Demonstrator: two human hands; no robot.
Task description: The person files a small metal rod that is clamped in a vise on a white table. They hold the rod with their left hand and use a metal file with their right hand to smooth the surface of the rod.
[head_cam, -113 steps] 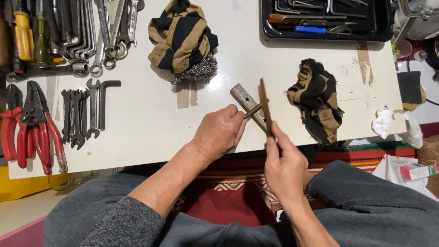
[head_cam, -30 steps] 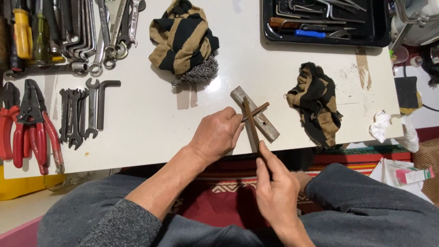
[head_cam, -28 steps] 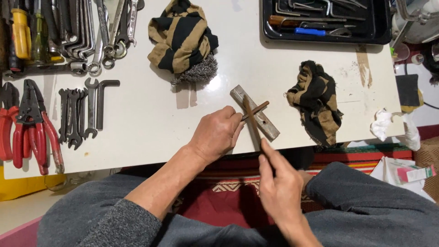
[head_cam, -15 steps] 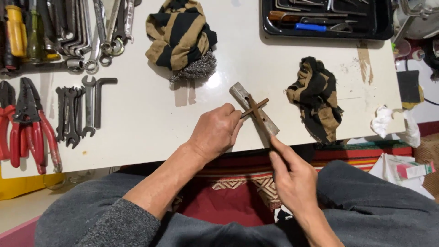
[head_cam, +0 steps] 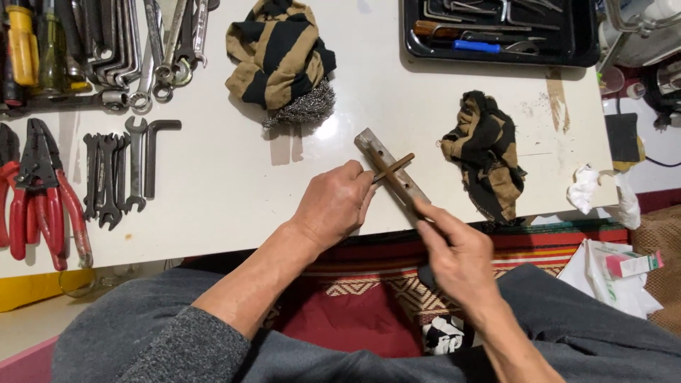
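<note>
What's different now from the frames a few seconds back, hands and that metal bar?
The right hand has slid the thin flat strip from standing across the metal bar down to lie along it, then back toward the body. The left hand keeps its grip on the bar and the small rusty rod crossing it. The striped rags, wrenches and pliers stayed put.

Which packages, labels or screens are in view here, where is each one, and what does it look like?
Small carton: far right, below the table edge, lying on white plastic wrapping; a long box, pink and white with a green end.
Printed patch: bottom centre, between the person's knees; black and white, too small to make out.
No screens or signs show.
</note>
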